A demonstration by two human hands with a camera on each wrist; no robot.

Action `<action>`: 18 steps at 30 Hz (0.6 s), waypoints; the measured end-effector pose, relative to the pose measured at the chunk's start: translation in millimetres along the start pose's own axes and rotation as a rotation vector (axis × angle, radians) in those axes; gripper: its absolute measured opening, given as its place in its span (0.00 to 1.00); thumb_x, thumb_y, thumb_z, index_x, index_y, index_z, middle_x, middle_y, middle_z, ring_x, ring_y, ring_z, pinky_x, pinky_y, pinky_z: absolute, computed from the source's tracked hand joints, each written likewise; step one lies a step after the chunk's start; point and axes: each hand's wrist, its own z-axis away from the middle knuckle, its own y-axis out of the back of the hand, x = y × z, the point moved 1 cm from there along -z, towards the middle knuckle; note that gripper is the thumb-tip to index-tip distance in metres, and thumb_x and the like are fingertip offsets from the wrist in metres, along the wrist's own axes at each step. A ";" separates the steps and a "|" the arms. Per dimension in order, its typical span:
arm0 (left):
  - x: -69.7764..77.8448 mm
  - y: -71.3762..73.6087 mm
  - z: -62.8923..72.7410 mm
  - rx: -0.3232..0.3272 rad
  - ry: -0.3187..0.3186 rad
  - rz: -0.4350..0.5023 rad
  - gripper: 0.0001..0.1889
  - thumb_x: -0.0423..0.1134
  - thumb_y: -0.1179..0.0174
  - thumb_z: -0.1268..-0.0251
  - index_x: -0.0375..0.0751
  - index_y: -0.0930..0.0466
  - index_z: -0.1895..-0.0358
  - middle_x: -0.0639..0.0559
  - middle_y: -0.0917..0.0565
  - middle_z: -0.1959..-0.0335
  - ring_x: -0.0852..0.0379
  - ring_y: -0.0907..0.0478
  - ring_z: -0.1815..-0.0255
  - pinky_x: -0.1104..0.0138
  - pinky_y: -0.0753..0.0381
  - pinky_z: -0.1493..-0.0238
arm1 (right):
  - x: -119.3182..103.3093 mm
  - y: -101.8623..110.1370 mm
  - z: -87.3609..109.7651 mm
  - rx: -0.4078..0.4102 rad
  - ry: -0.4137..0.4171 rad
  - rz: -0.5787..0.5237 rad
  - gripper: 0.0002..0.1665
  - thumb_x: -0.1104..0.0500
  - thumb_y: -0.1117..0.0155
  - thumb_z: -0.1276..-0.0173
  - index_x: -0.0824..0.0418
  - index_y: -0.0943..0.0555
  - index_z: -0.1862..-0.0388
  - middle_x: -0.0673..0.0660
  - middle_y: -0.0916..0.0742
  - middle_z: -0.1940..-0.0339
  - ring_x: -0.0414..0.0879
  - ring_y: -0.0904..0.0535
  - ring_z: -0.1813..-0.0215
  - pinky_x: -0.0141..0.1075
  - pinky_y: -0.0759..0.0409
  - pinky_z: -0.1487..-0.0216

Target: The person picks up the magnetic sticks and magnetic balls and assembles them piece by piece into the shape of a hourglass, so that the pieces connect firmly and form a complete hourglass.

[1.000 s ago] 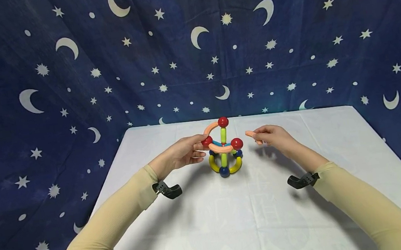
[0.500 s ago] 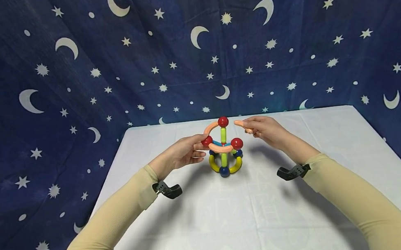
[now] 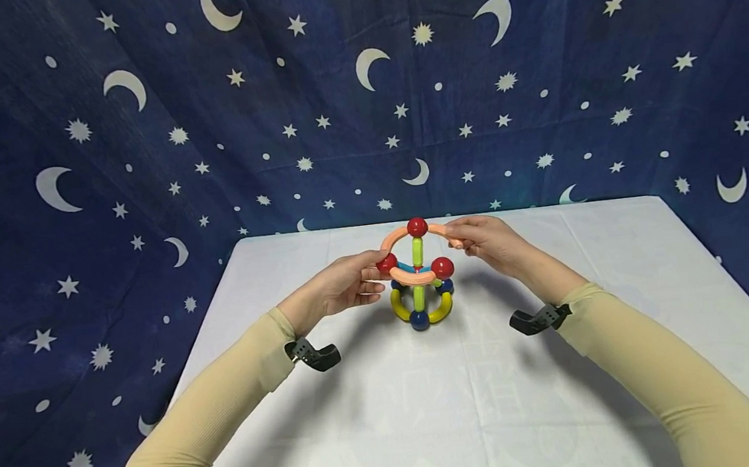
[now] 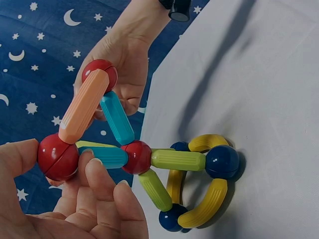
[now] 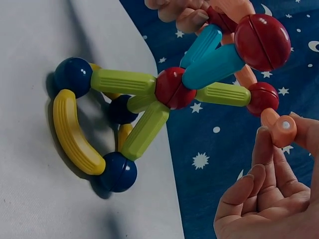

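Observation:
A magnetic ball-and-rod structure stands on the table: blue balls (image 3: pixel 419 321) and yellow curved rods (image 5: pixel 75 134) form its base, with green rods (image 5: pixel 124 82) rising to a red centre ball (image 5: pixel 172 88). Blue rods (image 4: pixel 117 118) and a green rod branch outward to red balls. My left hand (image 3: pixel 342 287) pinches the left red ball (image 4: pixel 58 157) between thumb and fingers. In my right hand (image 3: pixel 493 241), thumb and fingertips pinch an orange curved rod (image 5: pixel 283 128), whose far end meets the back red ball (image 3: pixel 418 226). Its other end, with a metal dot, points toward the right red ball (image 3: pixel 442 268).
Two more orange curved rods link the left red ball to the back and right ones, the front rod (image 3: pixel 412 276) nearest the camera. A white cloth (image 3: pixel 436 411) covers the table. Behind hangs a dark blue curtain (image 3: pixel 336 138) with moons and stars.
My right hand has moved left and slightly away from me, bringing the orange curved rod from apart to the back red ball. The left hand and structure stay in place.

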 end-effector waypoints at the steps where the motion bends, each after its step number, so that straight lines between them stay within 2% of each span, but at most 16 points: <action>1: 0.0 -0.1 -0.1 0.000 0.001 0.001 0.20 0.53 0.41 0.26 0.42 0.20 0.42 0.50 0.15 0.56 0.58 0.20 0.69 0.66 0.18 0.59 | 0.2 -0.2 -0.5 0.000 0.001 0.005 0.32 0.51 0.31 0.28 0.70 0.26 0.36 0.52 0.18 0.65 0.46 0.27 0.61 0.35 0.28 0.59; 5: -0.6 -0.3 -0.3 0.002 0.000 0.002 0.21 0.52 0.41 0.25 0.41 0.21 0.42 0.50 0.15 0.56 0.58 0.20 0.70 0.67 0.17 0.60 | 0.9 -0.1 -1.8 0.000 -0.003 -0.007 0.29 0.52 0.32 0.27 0.70 0.26 0.37 0.51 0.17 0.65 0.45 0.28 0.62 0.35 0.28 0.59; 11: -0.3 -0.8 -0.3 0.008 0.001 0.000 0.22 0.53 0.41 0.26 0.41 0.21 0.41 0.49 0.15 0.55 0.58 0.20 0.70 0.67 0.17 0.60 | -0.2 1.3 1.6 -0.033 0.009 -0.055 0.22 0.55 0.39 0.23 0.71 0.24 0.41 0.51 0.16 0.69 0.43 0.26 0.65 0.33 0.28 0.62; 18: 0.3 -1.3 0.4 0.003 -0.007 0.004 0.20 0.52 0.42 0.25 0.42 0.21 0.42 0.50 0.15 0.56 0.58 0.21 0.70 0.66 0.18 0.59 | -1.4 -0.7 8.5 -0.068 0.001 -0.043 0.27 0.55 0.36 0.24 0.70 0.26 0.35 0.50 0.14 0.66 0.43 0.24 0.63 0.33 0.27 0.60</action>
